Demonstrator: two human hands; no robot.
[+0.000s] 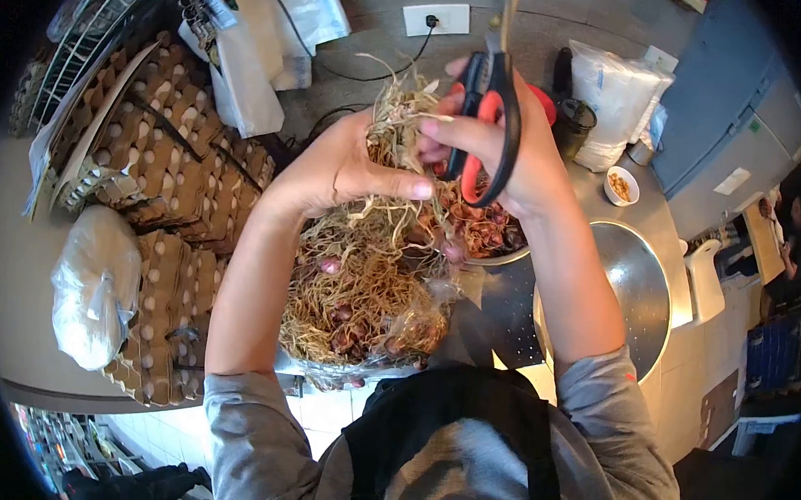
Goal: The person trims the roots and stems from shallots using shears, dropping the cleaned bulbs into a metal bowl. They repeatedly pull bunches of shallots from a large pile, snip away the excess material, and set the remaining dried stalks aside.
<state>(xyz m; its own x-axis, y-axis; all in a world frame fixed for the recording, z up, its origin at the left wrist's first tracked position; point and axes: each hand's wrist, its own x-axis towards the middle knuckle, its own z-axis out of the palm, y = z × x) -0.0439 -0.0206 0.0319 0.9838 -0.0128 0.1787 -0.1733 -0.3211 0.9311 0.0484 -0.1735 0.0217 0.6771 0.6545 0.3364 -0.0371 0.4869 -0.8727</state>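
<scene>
My left hand (350, 170) is wrapped round a bunch of dry shallot stalks (398, 123), its thumb lying across the front. Close beside it, my right hand (506, 142) holds black and red scissors (486, 128), with the handles towards me and the blades pointing up. Its thumb and fingertips are at the edge of the stalks. Below both hands lies a large heap of shallots with dry roots and stalks (362, 289), partly in clear plastic. Behind my right wrist, a round container of reddish shallots (487, 232) is partly hidden.
Stacked egg trays (170, 147) and a white plastic bag (97, 288) stand at the left. On the right are a large metal bowl (629, 289), a small white bowl (621, 185), a dark jar (572, 128) and plastic-wrapped packs (608, 98). A wall socket (436, 18) is ahead.
</scene>
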